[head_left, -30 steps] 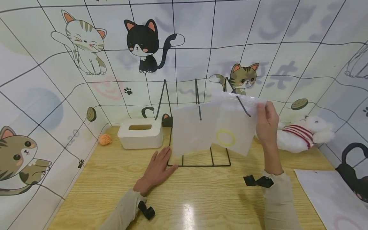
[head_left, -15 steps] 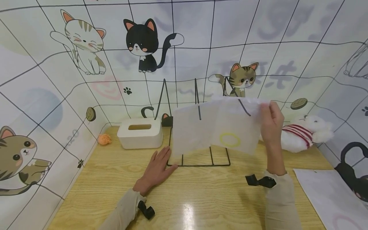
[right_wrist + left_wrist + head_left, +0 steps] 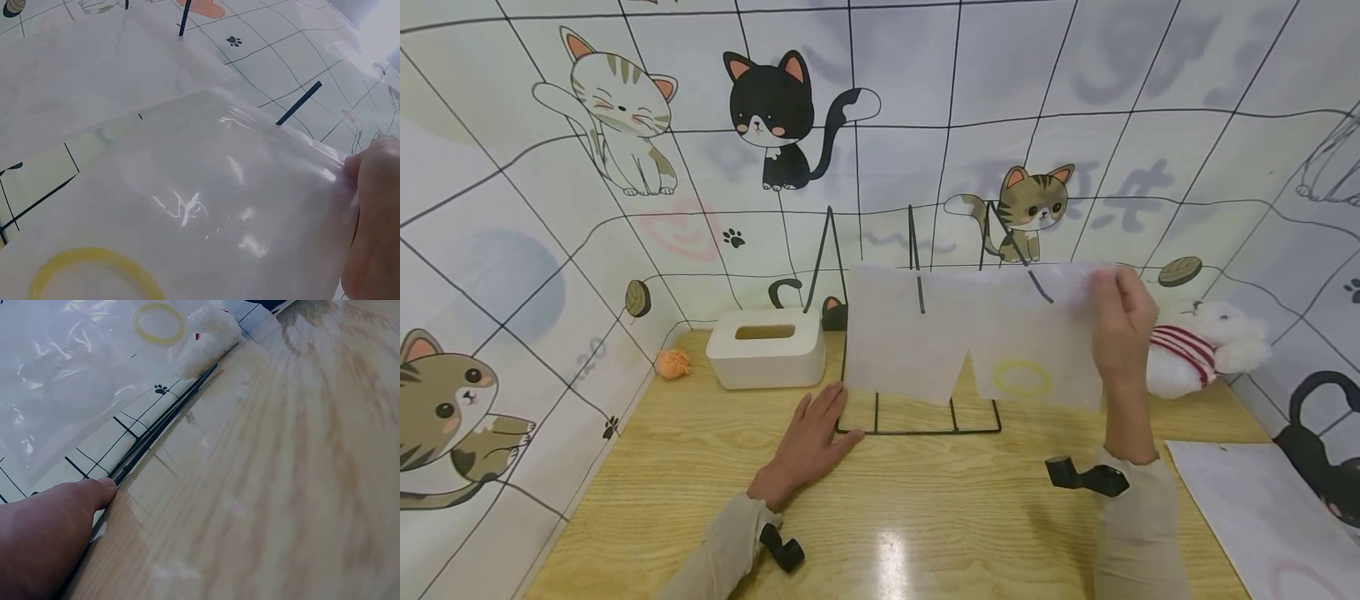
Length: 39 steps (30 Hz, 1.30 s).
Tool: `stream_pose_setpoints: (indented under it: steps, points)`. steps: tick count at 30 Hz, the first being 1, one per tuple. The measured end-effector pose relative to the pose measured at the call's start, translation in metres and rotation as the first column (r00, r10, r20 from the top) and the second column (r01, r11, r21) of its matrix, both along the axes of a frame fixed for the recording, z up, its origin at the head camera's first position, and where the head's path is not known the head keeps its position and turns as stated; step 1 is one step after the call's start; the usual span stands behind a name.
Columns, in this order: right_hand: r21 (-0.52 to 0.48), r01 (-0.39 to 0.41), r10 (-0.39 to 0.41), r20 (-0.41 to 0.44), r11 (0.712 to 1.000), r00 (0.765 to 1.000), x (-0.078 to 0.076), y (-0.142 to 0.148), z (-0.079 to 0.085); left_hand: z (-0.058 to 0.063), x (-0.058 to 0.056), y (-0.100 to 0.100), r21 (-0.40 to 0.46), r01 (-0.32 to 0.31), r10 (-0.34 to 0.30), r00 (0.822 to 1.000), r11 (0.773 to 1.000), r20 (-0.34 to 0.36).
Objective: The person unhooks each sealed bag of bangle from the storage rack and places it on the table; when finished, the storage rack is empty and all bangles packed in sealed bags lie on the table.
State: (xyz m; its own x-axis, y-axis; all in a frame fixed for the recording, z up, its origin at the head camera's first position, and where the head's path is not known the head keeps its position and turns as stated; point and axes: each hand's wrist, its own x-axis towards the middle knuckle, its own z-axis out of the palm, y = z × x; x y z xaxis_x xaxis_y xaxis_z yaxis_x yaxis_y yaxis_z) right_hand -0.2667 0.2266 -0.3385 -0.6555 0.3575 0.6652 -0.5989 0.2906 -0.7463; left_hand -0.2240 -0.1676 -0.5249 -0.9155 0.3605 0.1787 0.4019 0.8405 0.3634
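Note:
My right hand (image 3: 1123, 333) pinches the upper right corner of a clear plastic bag (image 3: 1060, 333) bearing a yellow ring (image 3: 1022, 378). This bag hangs from the sloping right prong of a black wire rack (image 3: 917, 432), whose dark tip shows in front. Beside it, a whitish translucent bag (image 3: 898, 333) hangs with a middle prong's tip poking out. My left hand (image 3: 805, 442) rests palm down on the table, fingers straight, touching the rack's left front corner. In the left wrist view the thumb (image 3: 94, 494) lies against the rack's black base bar (image 3: 169, 422).
A white tissue box (image 3: 767, 354) stands left of the rack, with an orange yarn ball (image 3: 673, 364) near the wall. At right, a white plush toy (image 3: 1180, 358) in red stripes lies behind my right hand; a white sheet (image 3: 1247, 500) covers the table's right edge.
My right hand has moved right and slightly down, drawing the clear bag's corner outward. The bags now hang straighter, with a gap between their lower edges. The left hand has stayed still.

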Motion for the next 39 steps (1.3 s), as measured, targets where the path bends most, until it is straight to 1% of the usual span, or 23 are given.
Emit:
stream_pose_setpoints:
  steps: [4, 10, 17, 23, 32, 39]
  points:
    - [-0.016, -0.009, 0.009, -0.014, 1.0, 1.0, 0.003, 0.0, 0.003, 0.0, 0.0, 0.0, 0.005, 0.002, -0.002, 1.0, 1.0, 0.005]
    - [-0.024, -0.014, 0.013, -0.025, 1.0, 1.0, 0.004, 0.003, 0.003, -0.001, 0.0, 0.0, 0.0, 0.003, -0.003, 1.0, 1.0, -0.002]
    - [-0.004, -0.027, 0.026, -0.09, 1.0, 0.996, 0.009, 0.004, 0.006, -0.002, 0.001, -0.001, 0.009, 0.006, -0.006, 1.0, 1.0, -0.011]
    - [-0.026, -0.022, 0.019, -0.107, 0.999, 0.994, 0.01, 0.006, 0.007, -0.003, 0.0, 0.0, 0.0, 0.005, -0.005, 1.0, 1.0, -0.013]
    - [-0.049, -0.061, 0.055, -0.126, 0.997, 0.991, 0.015, 0.009, 0.01, -0.003, -0.001, 0.0, 0.002, 0.004, -0.004, 1.0, 1.0, -0.012]
    - [-0.015, -0.023, 0.021, -0.116, 1.0, 0.993, 0.018, 0.012, 0.012, -0.003, -0.001, 0.0, 0.006, 0.002, -0.001, 1.0, 1.0, -0.009]
